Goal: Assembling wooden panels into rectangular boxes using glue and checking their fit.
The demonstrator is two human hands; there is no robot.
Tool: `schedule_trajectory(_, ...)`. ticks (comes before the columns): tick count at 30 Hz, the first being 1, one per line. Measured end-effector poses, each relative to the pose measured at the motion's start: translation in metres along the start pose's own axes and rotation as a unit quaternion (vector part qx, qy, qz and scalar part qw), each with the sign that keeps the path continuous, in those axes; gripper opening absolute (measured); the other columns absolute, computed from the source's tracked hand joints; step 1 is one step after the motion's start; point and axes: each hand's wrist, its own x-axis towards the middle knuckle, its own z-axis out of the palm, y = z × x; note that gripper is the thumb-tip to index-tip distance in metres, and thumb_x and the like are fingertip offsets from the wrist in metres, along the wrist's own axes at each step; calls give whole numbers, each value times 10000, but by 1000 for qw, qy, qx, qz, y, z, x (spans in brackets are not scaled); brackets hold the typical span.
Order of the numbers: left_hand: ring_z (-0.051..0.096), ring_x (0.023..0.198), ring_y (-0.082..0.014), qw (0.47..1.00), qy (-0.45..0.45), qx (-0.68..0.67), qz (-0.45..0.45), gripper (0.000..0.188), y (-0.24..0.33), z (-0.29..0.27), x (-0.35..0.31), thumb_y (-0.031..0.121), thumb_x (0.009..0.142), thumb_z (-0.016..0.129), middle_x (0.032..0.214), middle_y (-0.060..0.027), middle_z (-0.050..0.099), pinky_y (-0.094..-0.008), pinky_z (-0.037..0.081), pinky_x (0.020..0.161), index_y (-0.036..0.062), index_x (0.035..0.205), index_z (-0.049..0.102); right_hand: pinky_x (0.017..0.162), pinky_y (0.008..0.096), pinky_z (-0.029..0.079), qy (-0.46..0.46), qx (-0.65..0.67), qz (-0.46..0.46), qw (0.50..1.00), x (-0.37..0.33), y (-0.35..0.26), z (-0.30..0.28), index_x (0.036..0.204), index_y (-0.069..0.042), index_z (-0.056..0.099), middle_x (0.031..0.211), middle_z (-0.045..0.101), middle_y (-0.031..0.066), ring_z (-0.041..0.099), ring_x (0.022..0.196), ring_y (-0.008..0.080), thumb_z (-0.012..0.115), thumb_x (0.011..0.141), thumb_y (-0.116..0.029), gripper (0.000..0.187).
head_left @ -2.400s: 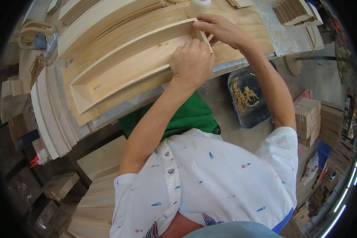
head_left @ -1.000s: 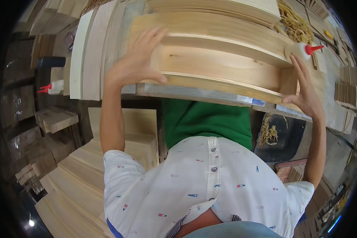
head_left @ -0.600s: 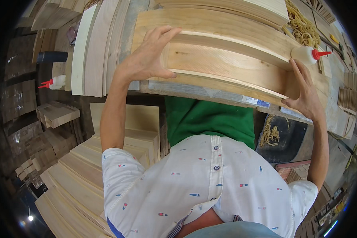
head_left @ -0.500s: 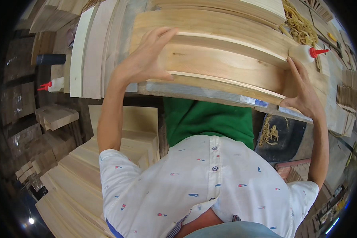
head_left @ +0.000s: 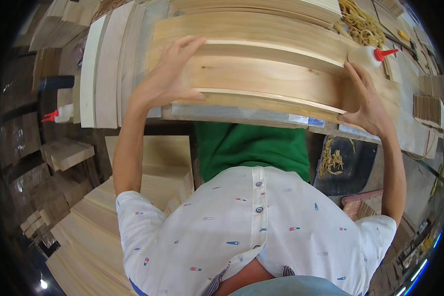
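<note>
A long, shallow wooden box (head_left: 271, 99) of pale boards lies across the bench in front of me, its open side up. My left hand (head_left: 168, 76) grips its left end, with the thumb on the near long side and the fingers on the far one. At the opposite end, my right hand (head_left: 370, 106) spans the box the same way, its thumb near and its fingers at the far corner. The palms hide parts of both end pieces. Beneath the box is a wide wooden board (head_left: 241, 24). A white squeeze bottle with a red nozzle (head_left: 365, 57) lies just beyond my right fingers.
Stacked boards (head_left: 101, 74) stand left of the box, near another red-tipped bottle (head_left: 63, 114). Rubber bands (head_left: 360, 24) are heaped at the far right. Below the bench are a black tray (head_left: 352, 170) with more bands and, to the left, piled boards (head_left: 103, 222).
The whole view has shifted slightly, so the bench and box appear farther left. My hands keep the same grip on the box's two ends.
</note>
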Motion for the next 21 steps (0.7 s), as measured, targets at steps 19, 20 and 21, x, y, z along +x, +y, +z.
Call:
schedule_trajectory(19, 348, 1337, -231, 890, 107, -435, -91, 730, -27, 21, -28, 206, 867, 639, 1479, -121, 319, -332, 304, 1088, 72, 1473, 253, 1134, 433, 259, 24, 48, 40, 998, -17, 6, 1, 1470, -141, 268, 1482, 279, 122, 261, 1384, 303, 853, 512, -342, 1140)
schedule_trajectory(20, 351, 1336, -234, 883, 104, -451, -82, 734, -27, 20, -27, 185, 859, 644, 1479, -118, 322, -330, 301, 1089, 74, 1472, 256, 1134, 425, 265, 25, 50, 48, 997, -18, 6, 3, 1467, -145, 277, 1482, 281, 113, 268, 1380, 298, 834, 513, -222, 1107)
schedule_trajectory(21, 351, 1336, -234, 884, 106, -449, -79, 734, -28, 19, -28, 185, 859, 644, 1479, -118, 322, -330, 301, 1089, 74, 1472, 256, 1134, 416, 270, 26, 53, 56, 997, -19, 6, 3, 1464, -148, 285, 1481, 283, 105, 276, 1377, 293, 816, 514, -103, 1089)
